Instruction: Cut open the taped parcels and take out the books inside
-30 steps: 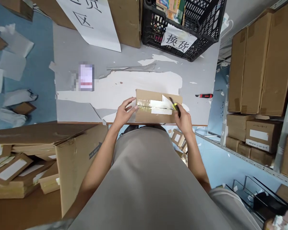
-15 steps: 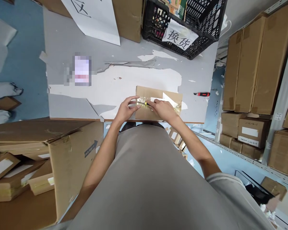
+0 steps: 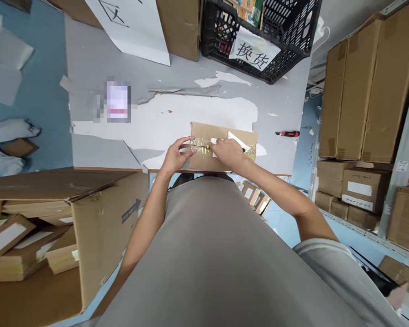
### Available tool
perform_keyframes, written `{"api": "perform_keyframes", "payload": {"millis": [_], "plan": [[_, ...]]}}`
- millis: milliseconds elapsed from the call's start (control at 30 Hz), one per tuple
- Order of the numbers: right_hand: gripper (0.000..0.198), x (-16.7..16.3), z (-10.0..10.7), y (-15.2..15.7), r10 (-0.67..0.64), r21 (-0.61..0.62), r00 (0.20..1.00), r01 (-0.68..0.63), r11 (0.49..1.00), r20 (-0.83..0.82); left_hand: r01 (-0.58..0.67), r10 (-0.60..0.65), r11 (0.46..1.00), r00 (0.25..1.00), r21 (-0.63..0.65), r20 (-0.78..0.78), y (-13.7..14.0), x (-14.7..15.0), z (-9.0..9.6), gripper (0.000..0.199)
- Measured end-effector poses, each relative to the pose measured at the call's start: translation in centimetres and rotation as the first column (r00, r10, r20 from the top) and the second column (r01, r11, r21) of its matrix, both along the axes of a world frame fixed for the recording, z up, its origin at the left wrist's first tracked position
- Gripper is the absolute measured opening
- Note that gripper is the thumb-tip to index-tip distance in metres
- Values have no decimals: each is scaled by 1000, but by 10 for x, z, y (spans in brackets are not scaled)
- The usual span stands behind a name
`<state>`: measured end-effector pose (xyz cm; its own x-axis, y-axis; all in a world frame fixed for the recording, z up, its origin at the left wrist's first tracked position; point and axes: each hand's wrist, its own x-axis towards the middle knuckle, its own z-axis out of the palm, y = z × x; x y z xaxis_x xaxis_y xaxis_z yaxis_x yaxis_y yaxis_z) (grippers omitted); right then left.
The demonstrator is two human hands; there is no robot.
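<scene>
A flat cardboard box (image 3: 204, 129) lies at the table's front edge, with shiny clear tape (image 3: 199, 143) across its top and a white label partly under my right hand. My left hand (image 3: 176, 156) curls around the box's left end, fingers on the far side of the tape and thumb on the near side. Closed around a box cutter (image 3: 208, 146) with a yellow front part, my right hand (image 3: 229, 154) rests over the middle of the box. A thin dark line runs along the tape left of the cutter; whether it is blade or slit I cannot tell.
A red and black utility knife (image 3: 287, 134) lies at the table's right. Behind stands a black plastic crate (image 3: 218, 34) with a paper sign. A large open carton (image 3: 102, 236) holding small boxes is at lower left. Shelves with cartons (image 3: 357, 100) rise at right.
My right hand has turned slightly and lowered over the box, and its elbow has swung outward to the right. My left hand keeps its place at the box's end.
</scene>
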<state>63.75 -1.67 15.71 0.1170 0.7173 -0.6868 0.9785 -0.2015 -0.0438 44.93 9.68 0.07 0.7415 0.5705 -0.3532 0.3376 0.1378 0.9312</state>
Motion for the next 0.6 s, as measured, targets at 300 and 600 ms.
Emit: {"api": "perform_keyframes", "payload": {"millis": [300,600], "plan": [[54,76,21,-95,-146,-179,973,178,968,179,-62,63,998,998,25,-29,-3,0,-2,62],[56,120,19,-152,-136,-158,975,165,974,176,-138,144,988,985,64,-96,-5,0,-1,63]]}}
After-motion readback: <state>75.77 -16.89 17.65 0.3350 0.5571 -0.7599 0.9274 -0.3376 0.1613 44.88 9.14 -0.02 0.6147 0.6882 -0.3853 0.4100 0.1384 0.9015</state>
